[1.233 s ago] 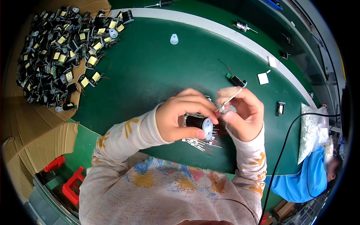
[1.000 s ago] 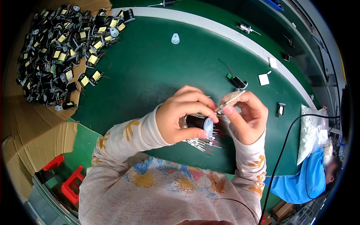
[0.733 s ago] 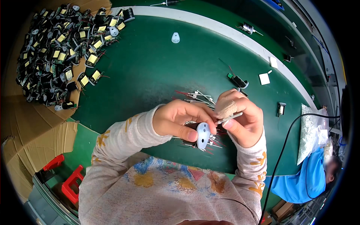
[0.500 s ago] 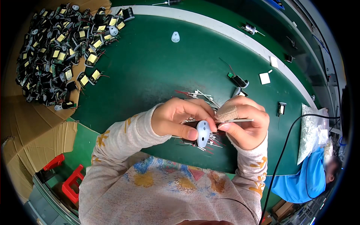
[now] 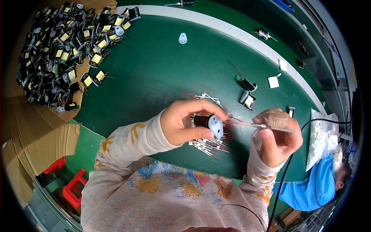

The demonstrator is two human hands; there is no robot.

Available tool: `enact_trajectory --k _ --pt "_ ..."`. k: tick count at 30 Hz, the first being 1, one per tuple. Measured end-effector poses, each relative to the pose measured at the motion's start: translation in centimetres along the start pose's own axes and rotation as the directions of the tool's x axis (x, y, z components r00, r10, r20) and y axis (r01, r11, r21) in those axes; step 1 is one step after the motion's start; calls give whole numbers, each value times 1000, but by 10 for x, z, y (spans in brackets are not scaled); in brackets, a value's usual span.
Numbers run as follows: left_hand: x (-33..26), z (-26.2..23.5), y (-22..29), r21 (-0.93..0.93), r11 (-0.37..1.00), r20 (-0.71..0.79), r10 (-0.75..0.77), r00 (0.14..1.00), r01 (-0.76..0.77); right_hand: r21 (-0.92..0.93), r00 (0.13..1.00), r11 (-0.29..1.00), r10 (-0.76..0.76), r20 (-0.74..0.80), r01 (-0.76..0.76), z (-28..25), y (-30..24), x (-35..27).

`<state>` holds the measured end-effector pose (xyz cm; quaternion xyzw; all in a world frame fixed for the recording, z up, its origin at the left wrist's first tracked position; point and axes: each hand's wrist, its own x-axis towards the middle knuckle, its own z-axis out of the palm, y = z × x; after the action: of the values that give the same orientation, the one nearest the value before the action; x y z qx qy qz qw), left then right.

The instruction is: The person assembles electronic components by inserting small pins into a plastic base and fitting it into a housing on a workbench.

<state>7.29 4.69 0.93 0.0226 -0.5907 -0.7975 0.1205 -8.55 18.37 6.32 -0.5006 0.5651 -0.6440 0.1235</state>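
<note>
My left hand (image 5: pixel 185 121) is closed around a black cylindrical part (image 5: pixel 201 121) with a pale grey end cap (image 5: pixel 216 126), which has small holes and faces right. Thin red wires (image 5: pixel 241 123) stretch from beside it to my right hand (image 5: pixel 280 135). That hand pinches them between thumb and fingers, near a small white piece (image 5: pixel 263 126). A thin grey stick-like thing (image 5: pixel 284 130) also lies in this grip; its kind is unclear. Beige tape wraps one right finger. Beneath my hands lies a loose bunch of white-tipped wire leads (image 5: pixel 205 147).
Many black parts with yellow pads (image 5: pixel 58 54) are heaped on cardboard (image 5: pixel 42 139) at left. Two similar parts (image 5: pixel 247 99) (image 5: pixel 246 83) lie ahead on the green table (image 5: pixel 143 62). At right are a clear bag (image 5: pixel 319 135), a black cable (image 5: pixel 291 162) and a person in blue (image 5: pixel 313 185).
My right hand has moved right, away from the left, drawing the red wires out straight. The cylindrical part has turned slightly, showing more of its black side.
</note>
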Motion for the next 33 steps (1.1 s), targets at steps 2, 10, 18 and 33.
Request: enact_trajectory --k 2,10,18,33 --pt "-1 2 -3 90 993 -42 86 995 -82 -127 996 988 -87 29 90 -2 -5 -2" --pt "-1 8 -9 294 898 -121 376 919 -328 -234 964 939 -227 136 254 6 -16 -9" --pt "0 8 -8 382 859 -101 407 908 -342 -292 944 905 -252 212 308 6 -18 -10" --pt "2 4 -9 635 677 -39 508 861 -371 -315 932 881 -303 201 354 11 -12 -11"
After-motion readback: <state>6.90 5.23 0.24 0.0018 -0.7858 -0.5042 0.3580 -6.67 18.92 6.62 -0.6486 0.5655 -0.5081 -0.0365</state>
